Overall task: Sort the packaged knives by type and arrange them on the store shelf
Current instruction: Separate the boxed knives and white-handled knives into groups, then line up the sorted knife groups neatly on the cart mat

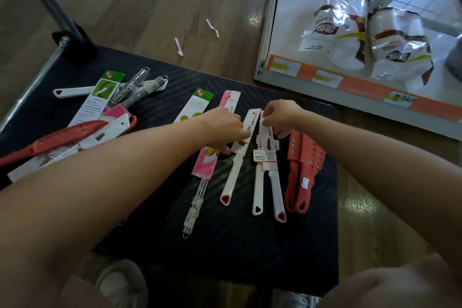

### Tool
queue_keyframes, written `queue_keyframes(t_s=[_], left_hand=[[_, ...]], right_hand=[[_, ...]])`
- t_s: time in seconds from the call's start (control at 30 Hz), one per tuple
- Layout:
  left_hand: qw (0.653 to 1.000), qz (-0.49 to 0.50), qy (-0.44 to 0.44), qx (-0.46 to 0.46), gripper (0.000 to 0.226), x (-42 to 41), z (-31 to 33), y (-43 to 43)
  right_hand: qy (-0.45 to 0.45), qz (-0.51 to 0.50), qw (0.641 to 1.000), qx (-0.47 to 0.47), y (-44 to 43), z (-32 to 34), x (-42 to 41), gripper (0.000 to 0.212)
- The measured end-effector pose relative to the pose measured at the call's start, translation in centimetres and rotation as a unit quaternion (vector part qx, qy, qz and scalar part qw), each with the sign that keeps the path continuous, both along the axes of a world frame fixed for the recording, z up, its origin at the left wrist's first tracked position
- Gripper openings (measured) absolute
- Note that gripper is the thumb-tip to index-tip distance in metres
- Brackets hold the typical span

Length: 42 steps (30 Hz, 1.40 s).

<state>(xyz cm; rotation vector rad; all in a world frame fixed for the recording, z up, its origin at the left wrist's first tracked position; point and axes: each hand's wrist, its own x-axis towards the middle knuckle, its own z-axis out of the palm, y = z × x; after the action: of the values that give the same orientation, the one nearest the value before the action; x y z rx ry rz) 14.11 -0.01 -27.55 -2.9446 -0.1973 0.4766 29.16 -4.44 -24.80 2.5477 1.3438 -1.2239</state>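
Observation:
Packaged knives lie on a black cart platform (pixel 250 245). My left hand (pixel 223 129) presses its fingers on a white sheathed knife (pixel 236 172) beside a pink-packaged knife (pixel 208 165). My right hand (pixel 281 117) pinches the top of a pair of white sheathed knives (pixel 267 182) lying side by side. Two red sheathed knives (pixel 303 170) rest to the right of them. A mixed pile (pixel 100 117) of red, white, green-carded and clear-handled knives sits on the platform's left side.
A white store shelf (pixel 350 87) with orange price strips stands at the upper right and holds shiny snack bags (pixel 362 32). The cart's handle post (pixel 55 7) rises at the upper left. Paper scraps (pixel 212 27) lie on the wooden floor. My white shoe (pixel 120 282) shows below.

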Motion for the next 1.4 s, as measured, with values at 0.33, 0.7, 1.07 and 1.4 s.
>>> queue_keyframes(t_s=[0.33,0.7,1.07,1.4], left_hand=[[0.999,0.030,-0.026,0.021,0.052,1.1,-0.3,-1.5],[0.998,0.061,-0.021,0.016,0.053,1.6,-0.1,-2.3],[0.990,0.137,-0.007,0.027,0.050,-2.2,2.5,1.2],[0.944,0.329,0.019,0.025,0.045,-12.0,3.3,5.0]], right_hand=[[-0.006,-0.055,0.997,0.051,-1.1,-1.4,-0.3,0.032],[-0.042,-0.046,0.997,0.048,-0.8,-1.6,0.0,0.033],[-0.143,0.119,0.973,0.137,3.2,0.2,-2.1,0.043],[-0.118,0.201,0.959,0.160,6.2,-0.6,-6.4,0.044]])
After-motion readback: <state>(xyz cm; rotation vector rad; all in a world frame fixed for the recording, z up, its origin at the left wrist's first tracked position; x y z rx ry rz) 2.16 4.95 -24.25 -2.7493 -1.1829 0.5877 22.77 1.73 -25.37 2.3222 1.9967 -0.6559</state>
